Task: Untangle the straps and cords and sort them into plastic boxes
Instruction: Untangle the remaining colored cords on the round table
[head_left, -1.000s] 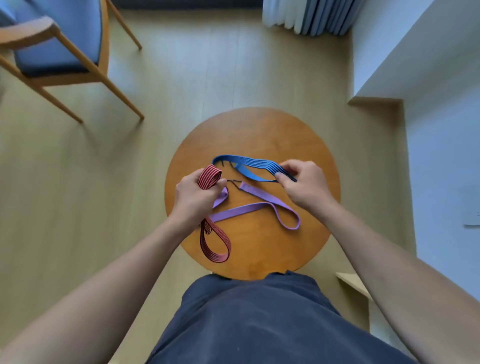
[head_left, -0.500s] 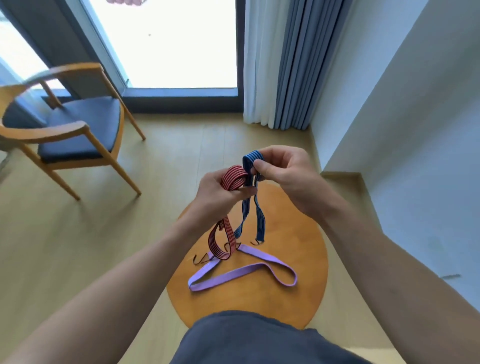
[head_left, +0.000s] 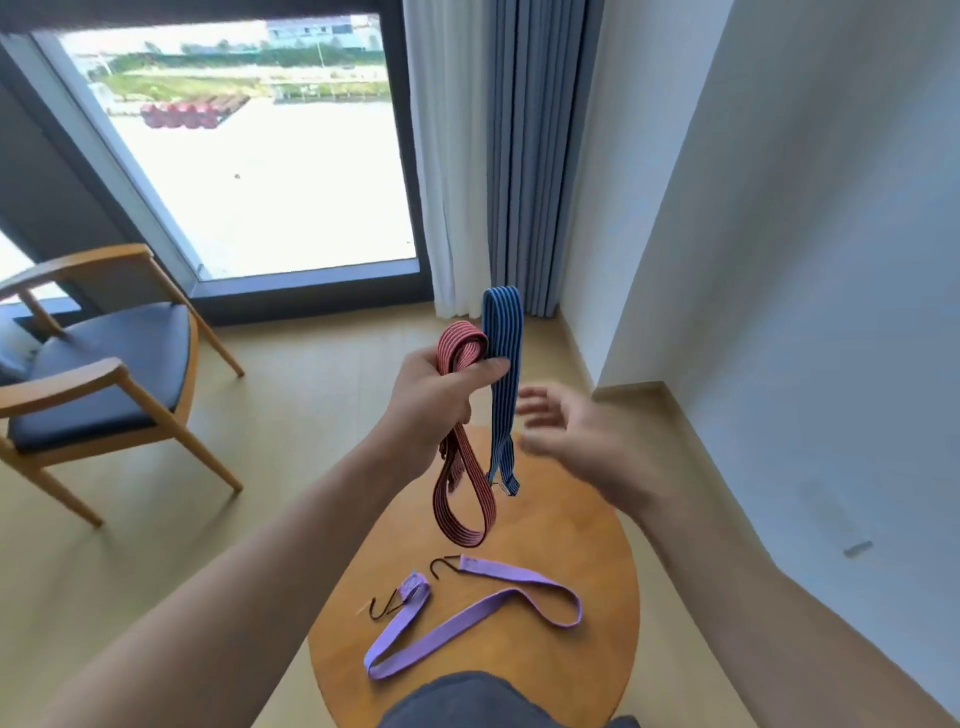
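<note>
My left hand (head_left: 434, 402) is raised above the round wooden table (head_left: 582, 577) and grips two striped elastic straps together. The red strap (head_left: 465, 488) loops over the fist and hangs down in a long loop. The blue strap (head_left: 503, 384) stands folded above the thumb and hangs straight down beside the red one. My right hand (head_left: 582, 441) is to the right of the blue strap, fingers spread and blurred, holding nothing. A purple strap (head_left: 467, 621) with dark hooks at both ends lies bent on the table below.
A wooden armchair (head_left: 98, 374) with a blue seat stands on the floor to the left. A large window and curtains (head_left: 498, 156) are behind, and a white wall (head_left: 805, 260) runs along the right. No plastic boxes are in view.
Both hands rose from the table with the red and blue straps. My right hand has released the blue strap, which my left hand now holds with the red one. The view tilted upward.
</note>
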